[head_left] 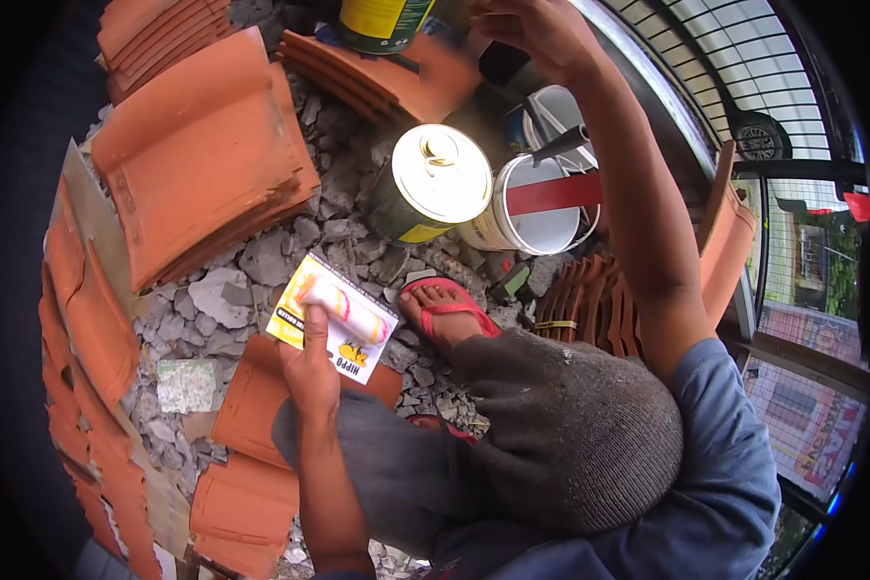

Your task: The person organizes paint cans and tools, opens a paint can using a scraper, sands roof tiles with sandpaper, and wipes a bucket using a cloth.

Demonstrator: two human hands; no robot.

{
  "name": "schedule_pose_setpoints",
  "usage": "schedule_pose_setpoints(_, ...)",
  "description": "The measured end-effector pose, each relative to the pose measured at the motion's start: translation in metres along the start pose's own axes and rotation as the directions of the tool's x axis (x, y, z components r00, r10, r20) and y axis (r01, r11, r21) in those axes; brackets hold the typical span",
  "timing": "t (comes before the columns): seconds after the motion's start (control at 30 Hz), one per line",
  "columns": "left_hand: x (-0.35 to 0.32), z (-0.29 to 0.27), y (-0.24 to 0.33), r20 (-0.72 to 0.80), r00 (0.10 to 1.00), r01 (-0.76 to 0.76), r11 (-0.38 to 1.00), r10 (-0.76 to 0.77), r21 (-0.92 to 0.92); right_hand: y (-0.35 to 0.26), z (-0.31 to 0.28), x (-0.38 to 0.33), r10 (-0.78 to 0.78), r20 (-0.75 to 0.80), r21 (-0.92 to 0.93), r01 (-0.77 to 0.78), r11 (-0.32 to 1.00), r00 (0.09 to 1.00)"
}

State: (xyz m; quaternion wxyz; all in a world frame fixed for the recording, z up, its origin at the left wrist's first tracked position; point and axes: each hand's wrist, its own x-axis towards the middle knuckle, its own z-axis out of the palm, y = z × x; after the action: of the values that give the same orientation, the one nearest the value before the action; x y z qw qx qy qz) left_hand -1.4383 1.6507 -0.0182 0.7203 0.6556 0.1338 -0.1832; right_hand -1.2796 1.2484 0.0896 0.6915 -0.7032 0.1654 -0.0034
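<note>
At nine o'clock, just off the centre of the view, my left hand (309, 372) holds a roller pack (343, 314) above grey rubble (261, 259). The thumb (316, 329) presses across its face near the roller's upper end; the other fingers close behind it, mostly hidden. Toward one o'clock, at the upper rim, my right hand (546, 37) reaches away; its fingers are partly cut off, and whether they grip anything I am unable to make out.

The step in hand appears to be handling the small roller while it is on its card. I judge that a next move on it would call for both hands: one to steady the card, the other to free the roller.

The roller is a short white cylinder with pink and yellow markings, slanting from ten toward four o'clock. Its card is yellow on the left and white at lower right, with an orange-yellow animal figure; the print stands upside down to me. No tear shows.

At twelve o'clock stands a can (440, 174) with its lid on; just beside it, at two o'clock, a white bucket (541, 230) carries a red strip (551, 194).
</note>
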Motion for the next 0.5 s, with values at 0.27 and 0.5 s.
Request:
schedule_pose_setpoints(0.27,0.010,0.004,-0.009,0.071,0.997,0.007,0.999,-0.011,0.053,-0.015,-0.017,-0.097,0.114,0.227,-0.951,0.195,0.239,0.967)
schedule_pose_setpoints(0.5,0.036,0.018,-0.014,0.013,0.987,0.149,0.891,-0.159,-0.429,0.088,-0.058,-0.132,-0.352,0.329,-0.918,0.210,-0.336,0.876)
